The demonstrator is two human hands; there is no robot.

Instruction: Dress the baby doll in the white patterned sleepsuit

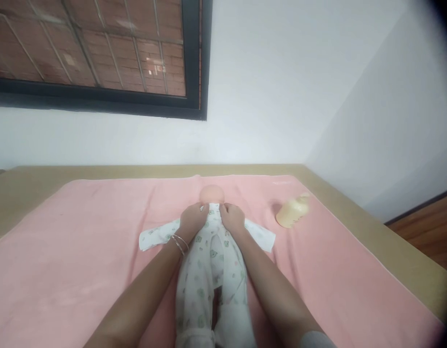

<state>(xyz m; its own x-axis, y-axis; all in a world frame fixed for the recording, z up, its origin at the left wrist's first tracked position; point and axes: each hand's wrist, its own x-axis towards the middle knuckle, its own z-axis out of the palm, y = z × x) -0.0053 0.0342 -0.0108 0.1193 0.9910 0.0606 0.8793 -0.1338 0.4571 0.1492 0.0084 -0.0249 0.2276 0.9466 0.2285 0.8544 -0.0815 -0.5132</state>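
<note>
I see pink towel on tan table, white wall, window at 11. Doll centre, long axis 12–6, head at 12. Left hand and right hand pinch its romper collar.

White walls, dark-framed window

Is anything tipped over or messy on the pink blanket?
Yes. The cream bottle lies tipped on its side, right of the doll. The sleepsuit also gapes open low down, while left hand and right hand grip its collar.
</note>
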